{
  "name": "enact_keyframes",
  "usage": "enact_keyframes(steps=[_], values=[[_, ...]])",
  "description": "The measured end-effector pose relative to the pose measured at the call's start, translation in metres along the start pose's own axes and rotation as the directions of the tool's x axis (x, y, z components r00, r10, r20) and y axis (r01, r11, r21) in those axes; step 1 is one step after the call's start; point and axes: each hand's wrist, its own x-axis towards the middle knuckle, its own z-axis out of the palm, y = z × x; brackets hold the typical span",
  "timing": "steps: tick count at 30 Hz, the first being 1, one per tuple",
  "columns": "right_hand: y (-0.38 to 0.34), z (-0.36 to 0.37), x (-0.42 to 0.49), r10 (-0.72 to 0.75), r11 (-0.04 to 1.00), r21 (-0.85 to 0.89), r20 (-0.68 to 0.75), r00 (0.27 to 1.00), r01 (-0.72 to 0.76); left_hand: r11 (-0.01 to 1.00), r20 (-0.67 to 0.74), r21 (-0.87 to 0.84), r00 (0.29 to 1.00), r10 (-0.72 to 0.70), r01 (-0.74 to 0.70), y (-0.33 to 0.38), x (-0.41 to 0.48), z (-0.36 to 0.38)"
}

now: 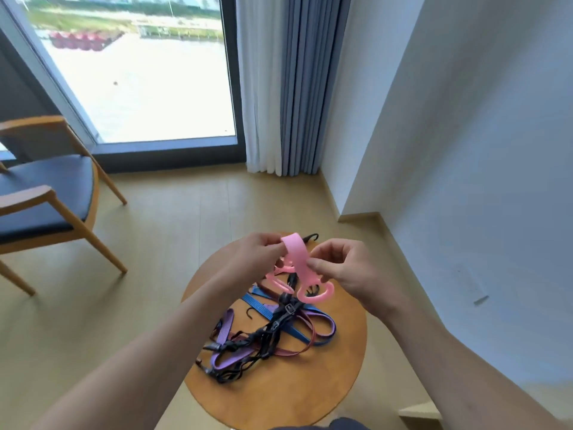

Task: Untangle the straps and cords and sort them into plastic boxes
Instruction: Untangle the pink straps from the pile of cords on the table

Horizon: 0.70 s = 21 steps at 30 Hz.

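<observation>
- Your left hand (257, 254) pinches the pink strap (294, 252) on the left side of its folded top loop, thumb and fingertips closed on it.
- Your right hand (347, 270) pinches the same strap lower down on its right edge, fingers curled in.
- Both hands are raised above the round wooden worktop (279, 395), close together, with just the strap between them.
- The strap hangs down from between your hands. Its pink plastic hook (316, 294) dangles just below your right hand, above the pile.
- A second pink piece (279, 282) sits below your left hand. I can't tell if it's joined to the one you hold.
- The rest of the tangle (273, 327) lies on the worktop, below both hands and nearer to you.
- In it: a purple strap (228, 324) on the left-hand side, a blue strap (257, 305) just below your hands, a red strap (311, 335) on the right-hand side, and black cord (231, 375) threaded through the lot.
- These cross and overlap each other and are not separated.
- A black hook (311, 237) pokes out just beyond your hands, at the worktop's far edge.
- Well off to the left of your left hand, a wooden chair (46, 187) with a dark seat stands on the floor.
- Far beyond both hands are a window (139, 82) and a curtain (288, 88).
</observation>
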Motion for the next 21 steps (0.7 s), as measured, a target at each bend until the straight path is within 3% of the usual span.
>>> enact_keyframes(steps=[2, 9, 17, 21], values=[[0.001, -0.013, -0.006, -0.020, 1.000, -0.003, -0.026, 0.999, 0.020, 0.998, 0.026, 0.069, 1.000, -0.014, 0.012, 0.019, -0.008, 0.013], [0.022, -0.076, -0.039, -0.118, 0.992, -0.048, -0.057, 0.991, 0.115, 0.996, 0.061, 0.054, 0.996, -0.069, 0.065, 0.070, -0.042, 0.084], [0.062, -0.126, -0.084, -0.057, 0.998, -0.024, -0.056, 0.997, 0.055, 0.990, -0.030, 0.123, 0.997, -0.069, 0.072, 0.088, -0.064, 0.154], [0.068, -0.149, -0.106, -0.059, 0.998, -0.003, -0.077, 0.995, 0.059, 0.985, 0.013, 0.134, 0.993, -0.113, 0.111, 0.085, -0.070, 0.187]])
